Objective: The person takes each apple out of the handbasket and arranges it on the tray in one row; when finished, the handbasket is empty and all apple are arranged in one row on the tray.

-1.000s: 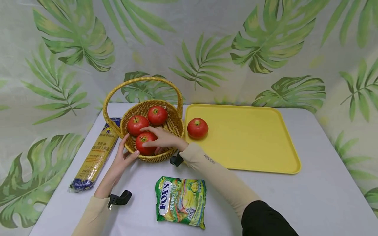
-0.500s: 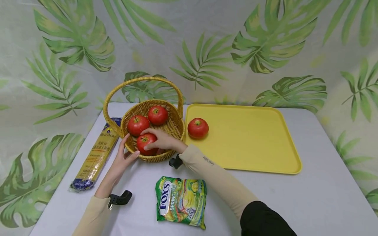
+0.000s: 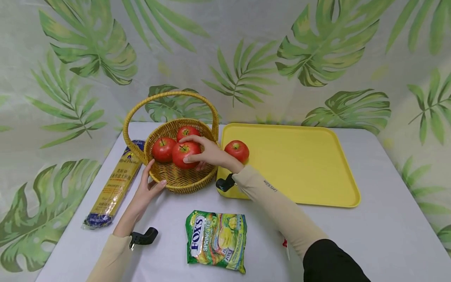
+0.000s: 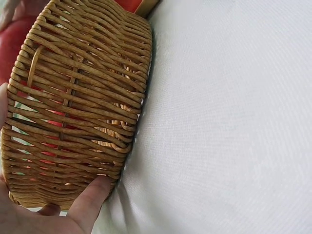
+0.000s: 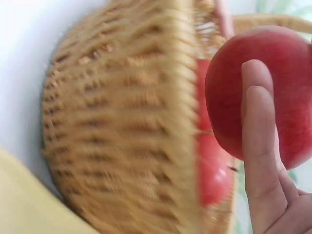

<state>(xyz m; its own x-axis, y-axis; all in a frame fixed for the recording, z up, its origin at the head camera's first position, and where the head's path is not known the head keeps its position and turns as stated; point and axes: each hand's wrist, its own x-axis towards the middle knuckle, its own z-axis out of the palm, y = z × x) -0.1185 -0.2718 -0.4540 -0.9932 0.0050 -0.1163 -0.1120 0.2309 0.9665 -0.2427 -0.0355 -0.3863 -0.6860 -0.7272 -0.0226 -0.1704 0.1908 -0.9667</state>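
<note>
My right hand (image 3: 209,152) holds a red apple (image 3: 184,155) over the golden wicker basket (image 3: 186,188). In the right wrist view, fingers (image 5: 261,141) lie along the side of that apple (image 5: 292,112), level with the basket's rim. Two more apples sit in the basket, one at the left (image 3: 163,149) and one farther back (image 3: 186,132), partly covered by the right hand. With my left hand (image 3: 142,196) I grip the basket's near left rim. The left wrist view shows a finger (image 4: 91,200) against the woven wall (image 4: 78,97).
A yellow tray (image 3: 292,164) lies right of the basket, bearing one apple (image 3: 237,150) at its left end. A spaghetti packet (image 3: 114,188) lies at the left. In front is a green Fox's candy bag (image 3: 216,241). A small red thing (image 3: 284,243) shows beside the right sleeve.
My right hand has lifted the apple from the basket's near side and moved it back and to the right. The left hand stays at the rim.
</note>
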